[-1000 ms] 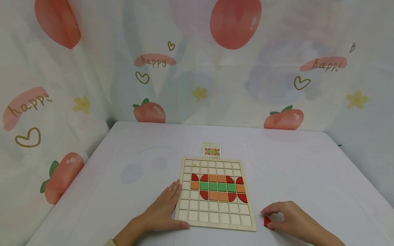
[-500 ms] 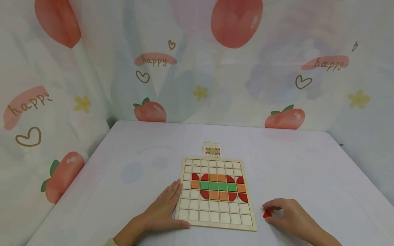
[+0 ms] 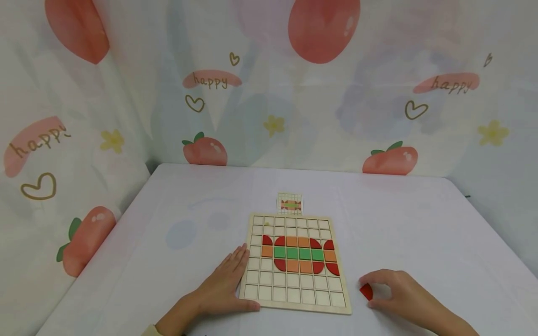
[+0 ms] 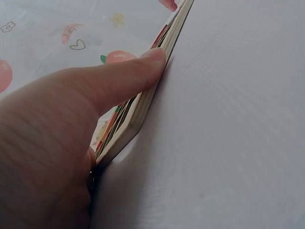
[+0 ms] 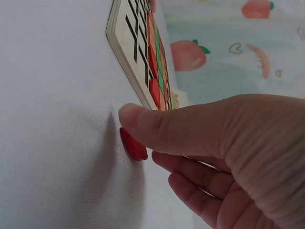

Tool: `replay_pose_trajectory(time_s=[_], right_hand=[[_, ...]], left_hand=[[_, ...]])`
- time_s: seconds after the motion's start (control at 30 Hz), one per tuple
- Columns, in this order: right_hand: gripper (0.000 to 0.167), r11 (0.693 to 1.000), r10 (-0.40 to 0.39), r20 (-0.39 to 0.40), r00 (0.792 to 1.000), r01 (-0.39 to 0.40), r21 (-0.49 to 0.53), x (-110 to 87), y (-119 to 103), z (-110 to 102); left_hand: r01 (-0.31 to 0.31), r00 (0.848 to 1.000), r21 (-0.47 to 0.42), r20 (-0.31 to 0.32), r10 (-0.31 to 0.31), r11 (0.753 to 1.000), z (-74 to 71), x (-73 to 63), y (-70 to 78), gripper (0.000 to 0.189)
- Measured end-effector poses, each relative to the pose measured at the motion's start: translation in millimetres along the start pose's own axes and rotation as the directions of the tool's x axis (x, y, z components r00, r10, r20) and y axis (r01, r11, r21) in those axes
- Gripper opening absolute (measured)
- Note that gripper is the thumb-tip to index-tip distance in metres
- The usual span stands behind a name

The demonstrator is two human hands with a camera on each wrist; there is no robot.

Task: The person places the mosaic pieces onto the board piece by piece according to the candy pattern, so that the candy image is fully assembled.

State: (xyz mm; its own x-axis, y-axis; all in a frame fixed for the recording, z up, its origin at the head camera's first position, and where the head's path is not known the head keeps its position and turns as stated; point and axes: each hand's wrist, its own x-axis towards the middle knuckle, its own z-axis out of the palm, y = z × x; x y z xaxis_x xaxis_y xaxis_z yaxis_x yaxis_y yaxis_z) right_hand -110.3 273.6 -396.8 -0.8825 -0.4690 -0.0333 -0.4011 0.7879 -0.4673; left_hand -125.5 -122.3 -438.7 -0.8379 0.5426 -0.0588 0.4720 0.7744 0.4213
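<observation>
A wooden grid board lies on the white table, with red quarter-circle, orange and green square tiles in its middle rows. My left hand rests against it, fingers straight along the left edge and thumb at the front edge. In the left wrist view the thumb lies against the board's side. Right of the board, my right hand pinches a red quarter-circle tile between thumb and index fingertip, low over the cloth. The right wrist view has this tile just beside the thumb.
A small pattern card with a candy-like design in red, orange and green stands behind the board's far edge. Printed fabric walls rise along the table's back and left sides.
The red tile has turned between the right hand's fingertips, and more of its face shows now. The left hand and the board keep their places.
</observation>
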Motion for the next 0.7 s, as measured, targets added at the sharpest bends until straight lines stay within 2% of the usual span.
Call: replay_pose_trajectory(time_s=[0.07, 0.17, 0.5, 0.7], right_hand=[[0.036, 0.999, -0.028, 0.043, 0.999, 0.027, 0.023, -0.5, 2.0, -2.2], [0.033, 0.996, -0.080, 0.057, 0.995, 0.078, 0.038, -0.1, 4.0, -3.1], [0.028, 0.985, -0.171, -0.008, 0.985, 0.171, -0.001, 3.4, 5.1, -0.1], [0.027, 0.971, -0.231, -0.038, 0.972, 0.233, 0.053, 4.7, 9.2, 1.7]], left_hand=[[0.002, 1.000, -0.002, 0.002, -0.002, 1.000, -0.9, -0.1, 0.8, 0.116], [0.002, 1.000, -0.003, 0.001, -0.002, 1.000, -1.6, -0.2, 1.5, 0.116], [-0.001, 1.000, -0.008, 0.000, 0.001, 1.000, -1.6, -0.5, 1.1, 0.116], [0.003, 1.000, -0.006, -0.002, -0.003, 1.000, -1.4, -0.3, 1.3, 0.116]])
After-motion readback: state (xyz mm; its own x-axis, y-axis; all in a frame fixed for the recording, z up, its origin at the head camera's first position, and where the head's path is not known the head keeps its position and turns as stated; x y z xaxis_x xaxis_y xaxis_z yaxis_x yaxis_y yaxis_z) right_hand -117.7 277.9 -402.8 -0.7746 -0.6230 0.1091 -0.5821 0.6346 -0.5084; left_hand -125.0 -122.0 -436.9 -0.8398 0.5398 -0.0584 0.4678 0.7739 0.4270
